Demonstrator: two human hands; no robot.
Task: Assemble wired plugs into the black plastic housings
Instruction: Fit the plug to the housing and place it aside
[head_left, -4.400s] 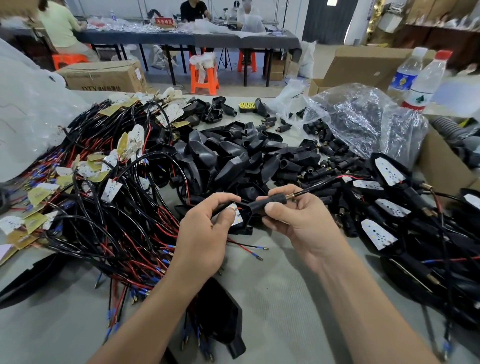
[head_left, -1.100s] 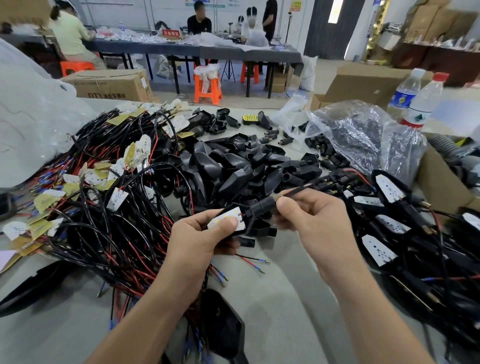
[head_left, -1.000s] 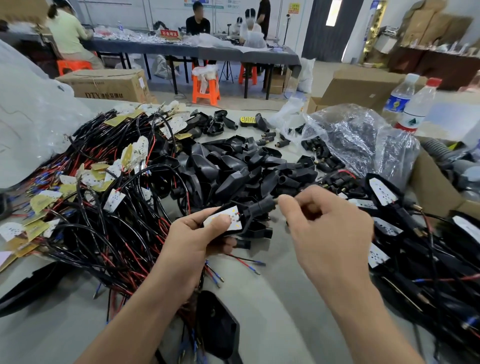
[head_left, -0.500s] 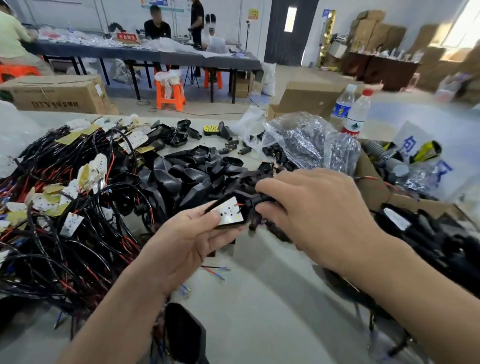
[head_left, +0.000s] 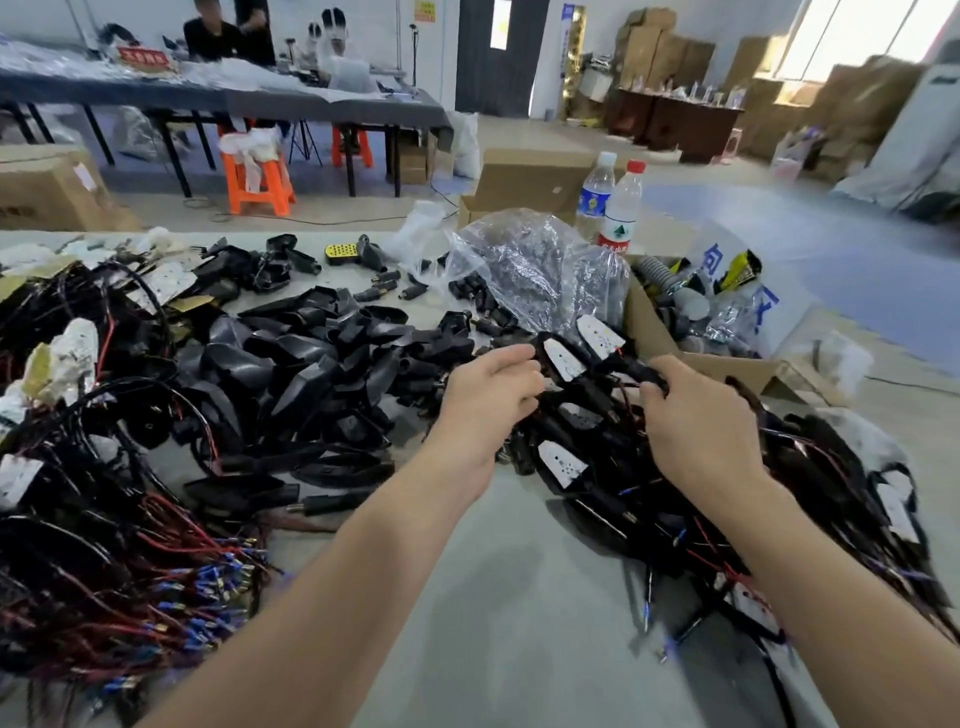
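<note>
An assembled black housing (head_left: 563, 358) with a white perforated plate facing up hangs just above the right-hand pile of finished housings with cables (head_left: 810, 483). My left hand (head_left: 485, 405) pinches its left edge. My right hand (head_left: 701, 426) is closed on its black cable neck (head_left: 636, 370). A heap of empty black housings (head_left: 311, 364) lies in the middle of the table. Wired plugs with red and black leads and blue terminals (head_left: 119, 545) are tangled at the left.
A clear plastic bag of small black parts (head_left: 530, 270) sits behind my hands. Two water bottles (head_left: 621, 208) stand beyond it, next to an open cardboard box (head_left: 657, 332) of odds and ends. Grey tabletop (head_left: 519, 597) shows between my forearms. People work at a far table.
Both hands have carried the assembled housing from the table's middle to the right, over the finished pile. My view has swung right with them.
</note>
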